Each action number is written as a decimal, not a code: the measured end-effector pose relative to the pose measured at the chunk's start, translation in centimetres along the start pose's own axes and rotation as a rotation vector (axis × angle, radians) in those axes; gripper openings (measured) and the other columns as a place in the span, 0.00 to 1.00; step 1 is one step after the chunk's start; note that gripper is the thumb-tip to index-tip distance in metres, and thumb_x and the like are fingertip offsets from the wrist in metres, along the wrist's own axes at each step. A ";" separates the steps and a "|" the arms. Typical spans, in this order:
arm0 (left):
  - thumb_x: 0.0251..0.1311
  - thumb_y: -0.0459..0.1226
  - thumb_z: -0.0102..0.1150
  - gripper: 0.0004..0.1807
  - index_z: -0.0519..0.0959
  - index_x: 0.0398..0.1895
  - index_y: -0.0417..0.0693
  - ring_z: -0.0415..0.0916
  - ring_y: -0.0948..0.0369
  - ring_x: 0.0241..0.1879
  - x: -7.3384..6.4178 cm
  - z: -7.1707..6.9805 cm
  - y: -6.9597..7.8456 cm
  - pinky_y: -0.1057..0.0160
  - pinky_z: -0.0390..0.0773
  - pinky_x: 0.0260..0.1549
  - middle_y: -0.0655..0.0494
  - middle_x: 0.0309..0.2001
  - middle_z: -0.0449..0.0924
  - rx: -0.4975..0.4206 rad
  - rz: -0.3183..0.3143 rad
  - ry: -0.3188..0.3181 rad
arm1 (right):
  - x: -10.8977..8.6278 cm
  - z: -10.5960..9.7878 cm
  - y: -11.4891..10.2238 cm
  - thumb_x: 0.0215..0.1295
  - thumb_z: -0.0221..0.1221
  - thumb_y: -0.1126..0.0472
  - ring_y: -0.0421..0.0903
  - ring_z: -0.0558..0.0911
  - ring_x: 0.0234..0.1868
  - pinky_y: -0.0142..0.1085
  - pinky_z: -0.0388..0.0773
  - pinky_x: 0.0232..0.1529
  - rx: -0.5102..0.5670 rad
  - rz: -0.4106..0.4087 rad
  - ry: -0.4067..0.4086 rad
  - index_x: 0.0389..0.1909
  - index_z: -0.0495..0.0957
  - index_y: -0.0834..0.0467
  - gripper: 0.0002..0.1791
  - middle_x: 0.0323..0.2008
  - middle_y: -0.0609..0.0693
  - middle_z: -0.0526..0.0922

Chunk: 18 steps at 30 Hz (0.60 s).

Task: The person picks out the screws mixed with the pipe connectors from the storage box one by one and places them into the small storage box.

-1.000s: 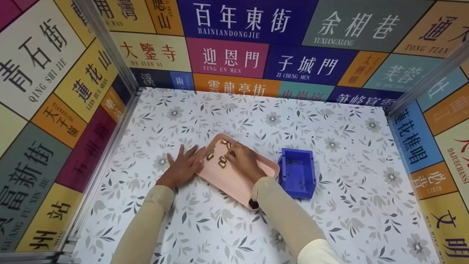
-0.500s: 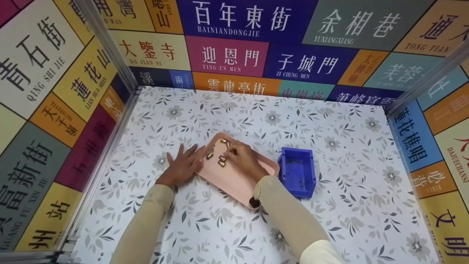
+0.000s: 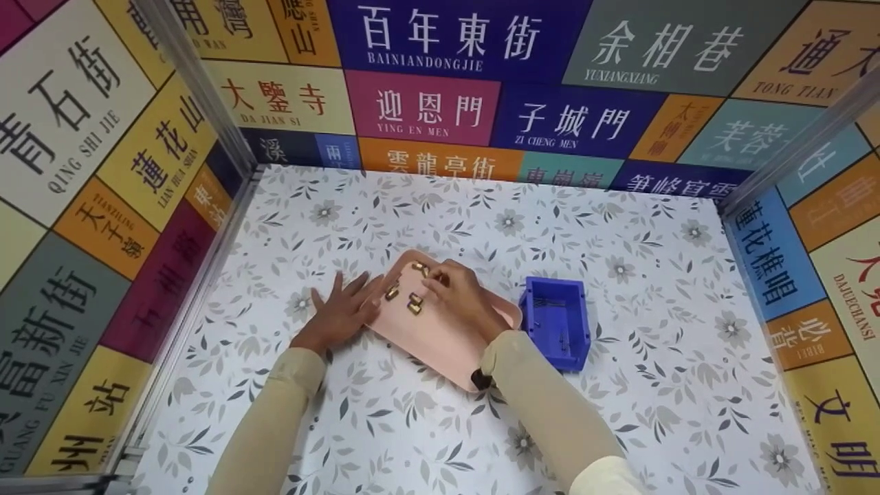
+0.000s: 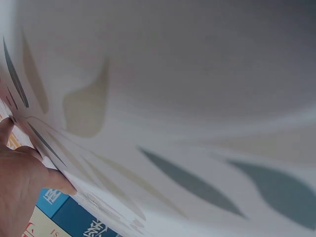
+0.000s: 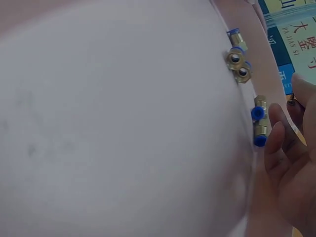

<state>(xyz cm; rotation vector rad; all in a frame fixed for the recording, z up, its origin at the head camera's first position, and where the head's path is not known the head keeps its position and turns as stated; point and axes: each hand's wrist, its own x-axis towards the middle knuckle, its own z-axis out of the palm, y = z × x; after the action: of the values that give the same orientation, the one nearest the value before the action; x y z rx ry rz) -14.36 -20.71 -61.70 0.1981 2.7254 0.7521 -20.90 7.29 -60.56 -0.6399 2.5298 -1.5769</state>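
Note:
In the head view my right hand [image 3: 459, 294] is over the pink tray [image 3: 440, 350], its fingertips close to the brass fittings. The right wrist view shows its thumb and finger pinching a small dark screw [image 5: 291, 102], mostly hidden by the fingers. Brass push-in fittings with blue ends lie at the tray's far left end: one pair [image 3: 415, 304], another fitting [image 3: 392, 291], and one [image 3: 421, 268] beside the right fingertips. My left hand [image 3: 340, 313] lies flat with spread fingers at the tray's left edge, its fingertips touching the rim.
Right of the tray stands a blue bin [image 3: 558, 323] with several thin metal screws inside. A floral cloth [image 3: 619, 412] covers the table. Panels with large lettering [image 3: 426, 110] wall the back and both sides.
My right hand has drawn back slightly to the right, away from the pair of fittings, and its fingertips have lifted a little. The left hand stays in place.

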 end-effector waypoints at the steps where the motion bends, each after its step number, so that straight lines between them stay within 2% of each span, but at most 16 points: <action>1: 0.75 0.68 0.28 0.32 0.45 0.80 0.85 0.22 0.40 0.82 0.0 0.0 0.0 0.22 0.17 0.65 0.64 0.84 0.43 0.001 -0.004 -0.001 | 0.1 -0.1 -0.1 0.70 0.65 0.61 0.38 0.78 0.28 0.29 0.75 0.28 -0.007 -0.005 0.008 0.35 0.85 0.56 0.04 0.32 0.49 0.80; 9: 0.74 0.68 0.27 0.32 0.44 0.80 0.86 0.21 0.41 0.82 0.0 0.0 -0.1 0.22 0.17 0.66 0.65 0.84 0.42 0.007 -0.010 -0.003 | 0.1 -1.4 -0.9 0.68 0.67 0.60 0.48 0.83 0.35 0.34 0.80 0.34 -0.063 -0.041 0.068 0.34 0.85 0.59 0.06 0.35 0.52 0.82; 13: 0.74 0.69 0.26 0.33 0.44 0.80 0.85 0.21 0.42 0.82 0.1 0.1 -0.1 0.23 0.17 0.66 0.66 0.84 0.42 0.006 -0.014 -0.005 | 0.1 -2.6 -1.2 0.67 0.67 0.61 0.51 0.84 0.36 0.39 0.83 0.38 -0.048 -0.056 0.135 0.33 0.85 0.60 0.06 0.35 0.53 0.83; 18: 0.74 0.69 0.26 0.33 0.44 0.80 0.85 0.20 0.42 0.82 0.0 0.1 0.0 0.24 0.16 0.66 0.66 0.84 0.41 0.002 -0.023 -0.012 | 0.0 -4.6 -1.8 0.68 0.67 0.58 0.52 0.85 0.36 0.37 0.82 0.40 -0.041 -0.072 0.192 0.34 0.85 0.58 0.07 0.35 0.52 0.83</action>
<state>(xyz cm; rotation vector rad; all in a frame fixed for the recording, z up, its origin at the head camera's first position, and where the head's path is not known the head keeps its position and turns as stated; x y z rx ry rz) -14.38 -20.69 -61.79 0.1703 2.7128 0.7394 -21.70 10.52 -56.87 -0.6183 2.7110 -1.6908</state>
